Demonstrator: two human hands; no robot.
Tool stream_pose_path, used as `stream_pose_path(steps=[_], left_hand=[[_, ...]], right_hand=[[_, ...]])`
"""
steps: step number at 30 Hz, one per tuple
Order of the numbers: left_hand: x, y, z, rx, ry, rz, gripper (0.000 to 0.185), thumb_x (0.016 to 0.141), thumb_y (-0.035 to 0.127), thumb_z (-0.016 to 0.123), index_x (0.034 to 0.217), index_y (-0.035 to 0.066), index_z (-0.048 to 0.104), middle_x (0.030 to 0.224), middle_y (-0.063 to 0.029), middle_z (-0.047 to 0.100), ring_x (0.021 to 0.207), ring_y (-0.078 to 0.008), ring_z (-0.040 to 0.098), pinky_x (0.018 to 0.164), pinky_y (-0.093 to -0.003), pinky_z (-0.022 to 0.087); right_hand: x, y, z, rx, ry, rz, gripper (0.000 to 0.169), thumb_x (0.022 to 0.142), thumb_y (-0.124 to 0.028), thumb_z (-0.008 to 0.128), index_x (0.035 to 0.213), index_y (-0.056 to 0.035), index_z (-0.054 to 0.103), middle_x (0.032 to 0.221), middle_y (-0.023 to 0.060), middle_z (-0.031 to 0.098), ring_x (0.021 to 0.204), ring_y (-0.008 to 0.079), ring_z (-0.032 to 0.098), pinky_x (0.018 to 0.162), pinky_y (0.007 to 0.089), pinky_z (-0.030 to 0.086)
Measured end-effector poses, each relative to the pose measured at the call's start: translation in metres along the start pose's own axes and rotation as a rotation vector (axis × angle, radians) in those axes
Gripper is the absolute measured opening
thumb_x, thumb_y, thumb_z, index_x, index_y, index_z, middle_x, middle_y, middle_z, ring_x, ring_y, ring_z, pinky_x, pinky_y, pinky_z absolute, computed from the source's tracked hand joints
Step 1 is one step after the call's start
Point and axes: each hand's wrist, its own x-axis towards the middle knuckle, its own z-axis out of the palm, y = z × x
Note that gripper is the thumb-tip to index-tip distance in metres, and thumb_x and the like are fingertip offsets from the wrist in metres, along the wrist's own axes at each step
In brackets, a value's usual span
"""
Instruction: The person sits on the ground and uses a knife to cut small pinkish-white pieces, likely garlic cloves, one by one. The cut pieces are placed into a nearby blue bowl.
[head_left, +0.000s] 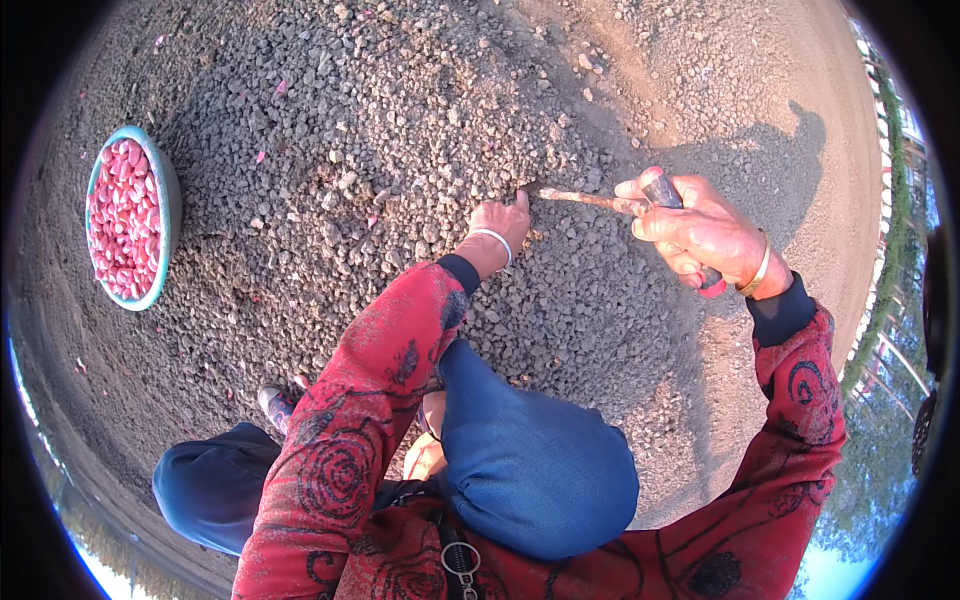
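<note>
My right hand (709, 229) grips the dark and red handle of a small hand digging tool (574, 196). The tool has a thin, rusty metal shaft. Its far end points left and meets the lumpy soil (420, 150) beside the fingertips of my left hand (499, 227). One finger of that hand is stretched toward the tool's tip, while the others are curled down at the ground. Whether anything lies under my left fingers is hidden.
At the far left stands a light green bowl (171, 202) heaped with pink-red clove-like pieces (126, 225). A few pink scraps (280, 87) are scattered over the clods. My bent knee (536, 457) and a shoe (277, 405) are close below. Smoother bare earth (810, 60) lies to the right.
</note>
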Motion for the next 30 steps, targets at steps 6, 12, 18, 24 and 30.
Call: stream_pose_path(steps=[6,12,18,24,30], left_hand=[[-0.041,0.002,0.01,-0.028,0.02,0.054,0.07,0.085,0.013,0.057,0.146,-0.001,0.027,0.086,-0.0187,0.071,0.08,-0.0333,0.07,0.07,-0.0458,0.054],[-0.109,-0.025,0.025,-0.042,0.025,0.022,0.057,0.08,0.012,0.055,0.136,0.01,0.043,0.078,-0.0192,0.069,0.072,-0.036,0.069,0.066,-0.049,0.052],[-0.177,-0.053,0.019,-0.072,0.128,-0.105,0.028,0.082,0.016,0.055,0.11,0.012,0.059,0.079,-0.0192,0.068,0.074,-0.0378,0.068,0.066,-0.0502,0.052],[-0.227,-0.067,0.012,-0.278,0.262,-0.167,0.034,0.08,0.028,0.064,0.112,0.015,0.064,0.074,-0.019,0.067,0.073,-0.0389,0.067,0.065,-0.051,0.052],[-0.286,-0.081,0.041,-0.414,0.271,-0.238,0.035,0.08,0.029,0.065,0.112,0.015,0.065,0.075,-0.0194,0.067,0.074,-0.0391,0.067,0.066,-0.0508,0.052]], right_hand=[[-0.033,0.032,0.006,0.092,0.08,0.0,0.038,0.088,-0.01,0.061,0.123,0.0016,0.052,0.06,-0.0056,0.042,0.042,0.0057,0.04,0.039,0.0242,0.033],[-0.076,0.078,0.031,0.193,0.206,-0.089,0.039,0.089,-0.006,0.058,0.127,0.0023,0.052,0.057,-0.005,0.044,0.04,0.0052,0.039,0.038,0.0246,0.032],[-0.05,0.104,0.055,0.303,0.261,-0.26,0.045,0.088,-0.004,0.058,0.132,-0.0032,0.052,0.061,-0.0078,0.043,0.043,0.0022,0.037,0.039,0.023,0.031],[-0.022,0.142,0.069,0.156,0.353,-0.343,0.033,0.087,-0.007,0.054,0.119,-0.003,0.058,0.057,-0.0048,0.046,0.037,0.0068,0.041,0.035,0.0257,0.033],[-0.065,0.18,0.07,0.307,0.325,-0.25,0.043,0.088,-0.003,0.052,0.131,-0.0048,0.053,0.056,-0.0073,0.042,0.038,0.0049,0.037,0.036,0.0246,0.031]])
